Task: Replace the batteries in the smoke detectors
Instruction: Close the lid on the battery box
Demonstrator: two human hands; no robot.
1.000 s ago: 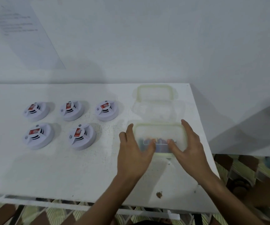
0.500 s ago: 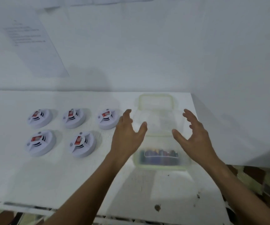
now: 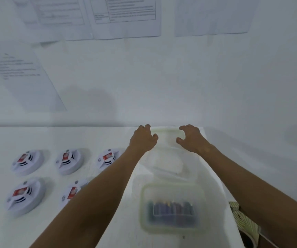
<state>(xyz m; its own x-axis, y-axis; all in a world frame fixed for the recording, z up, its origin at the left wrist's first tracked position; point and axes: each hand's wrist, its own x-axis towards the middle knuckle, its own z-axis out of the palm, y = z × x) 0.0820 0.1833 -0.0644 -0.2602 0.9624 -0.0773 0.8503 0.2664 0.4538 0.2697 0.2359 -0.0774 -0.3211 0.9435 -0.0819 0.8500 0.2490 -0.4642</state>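
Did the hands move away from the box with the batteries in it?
Yes. Both the left hand and right hand went from the battery box toward the wall, and now reach the far empty container.

Moved my left hand (image 3: 142, 140) and right hand (image 3: 191, 139) off near battery container (image 3: 171, 208), reached forward to far empty container (image 3: 165, 149) by wall. Fingers went from flat grip to curled claws at its rim.

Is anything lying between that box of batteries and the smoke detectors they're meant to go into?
Only the person's left forearm crosses the white table between the battery container and the smoke detectors, partly covering one detector. Both hands are at the farther container.
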